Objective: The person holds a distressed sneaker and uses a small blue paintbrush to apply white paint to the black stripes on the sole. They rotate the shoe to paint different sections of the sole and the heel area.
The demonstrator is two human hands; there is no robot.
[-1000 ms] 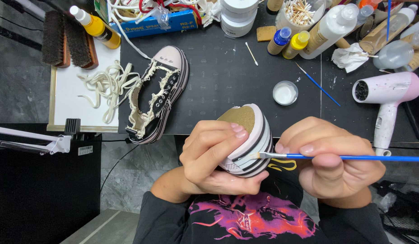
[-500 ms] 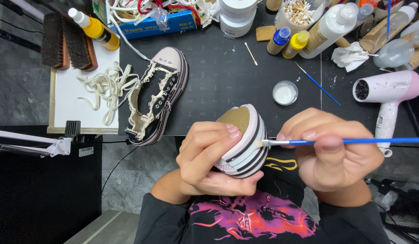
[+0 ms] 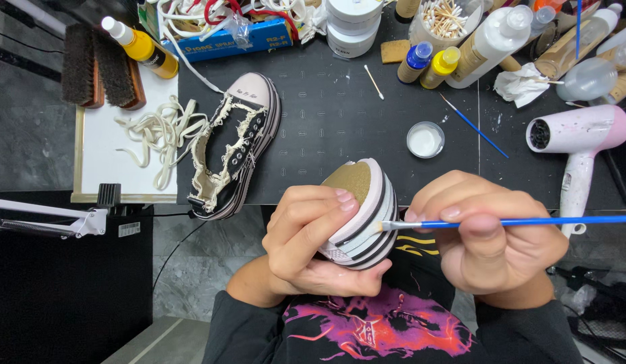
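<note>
The sneaker point(image 3: 359, 210) has tipped a touch more upright since the last look, and the brush tip now meets its striped sidewall. The left hand point(image 3: 306, 236) cradles it, sole up, just off the mat's near edge point(image 3: 313, 195), toe pointing away. The right hand point(image 3: 492, 239) pinches the blue paintbrush point(image 3: 515, 222), lying crosswise, bristles pointing left onto the sole's rim.

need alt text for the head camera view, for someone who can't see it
Seen from above, a person's left hand cups a striped sneaker sole-up while the right hand touches a blue-handled paintbrush to its side. On the black mat beyond lie a second frayed sneaker, loose laces, a small dish of white paint and a pink hair dryer.
</note>
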